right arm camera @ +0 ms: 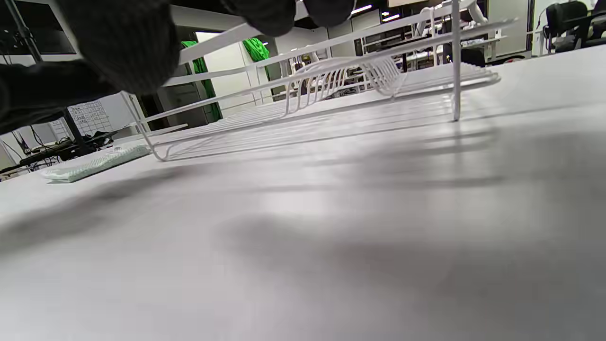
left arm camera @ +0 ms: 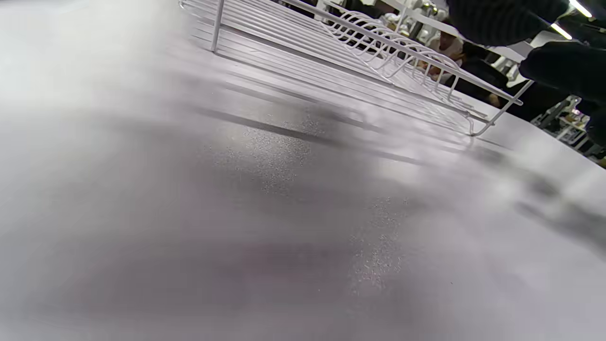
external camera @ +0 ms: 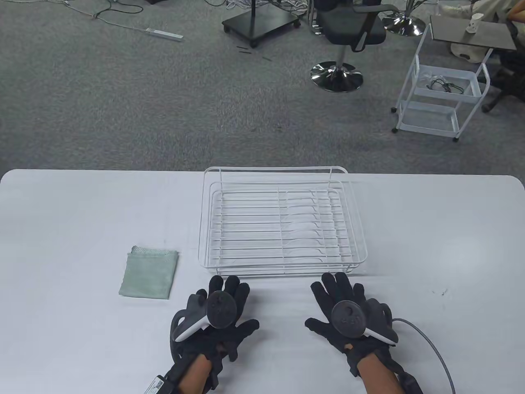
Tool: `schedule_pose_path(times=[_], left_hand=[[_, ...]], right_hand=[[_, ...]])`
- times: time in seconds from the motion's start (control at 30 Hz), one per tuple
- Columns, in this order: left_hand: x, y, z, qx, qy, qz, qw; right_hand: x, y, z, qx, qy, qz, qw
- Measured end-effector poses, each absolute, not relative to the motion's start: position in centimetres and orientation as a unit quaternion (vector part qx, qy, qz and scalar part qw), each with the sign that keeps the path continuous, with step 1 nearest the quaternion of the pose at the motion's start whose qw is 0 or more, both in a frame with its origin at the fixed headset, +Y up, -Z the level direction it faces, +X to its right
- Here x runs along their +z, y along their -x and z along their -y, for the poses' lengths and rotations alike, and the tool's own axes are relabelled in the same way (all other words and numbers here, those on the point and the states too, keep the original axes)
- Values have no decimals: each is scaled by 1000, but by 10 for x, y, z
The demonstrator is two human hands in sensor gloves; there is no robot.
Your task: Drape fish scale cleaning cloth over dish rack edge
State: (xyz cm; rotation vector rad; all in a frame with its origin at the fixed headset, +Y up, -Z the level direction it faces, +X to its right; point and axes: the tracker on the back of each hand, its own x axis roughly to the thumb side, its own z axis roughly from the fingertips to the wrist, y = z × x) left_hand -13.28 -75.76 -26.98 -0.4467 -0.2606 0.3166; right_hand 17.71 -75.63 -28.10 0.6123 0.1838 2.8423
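Observation:
A folded pale green cleaning cloth [external camera: 149,272] lies flat on the white table [external camera: 82,213], left of a white wire dish rack [external camera: 283,221]. The cloth also shows at the left of the right wrist view [right arm camera: 94,163], with the rack [right arm camera: 331,76] behind it. My left hand [external camera: 223,305] rests flat on the table just in front of the rack's near left corner, fingers spread, holding nothing. My right hand [external camera: 348,308] rests flat in front of the rack's near right corner, also empty. The left wrist view shows the rack [left arm camera: 378,47] low across the table.
The rack stands empty at the table's far middle. A grey cable [external camera: 430,349] runs from my right wrist. Beyond the table's far edge are carpet, an office chair [external camera: 348,37] and a white trolley [external camera: 443,94].

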Motion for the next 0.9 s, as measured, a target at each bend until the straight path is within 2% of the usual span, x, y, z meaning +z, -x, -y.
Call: schedule_pose_path(times=[0.9], left_hand=[[-261, 139, 748, 141, 186, 134, 963]], right_hand=[[-289, -190, 757, 967, -197, -59, 152]])
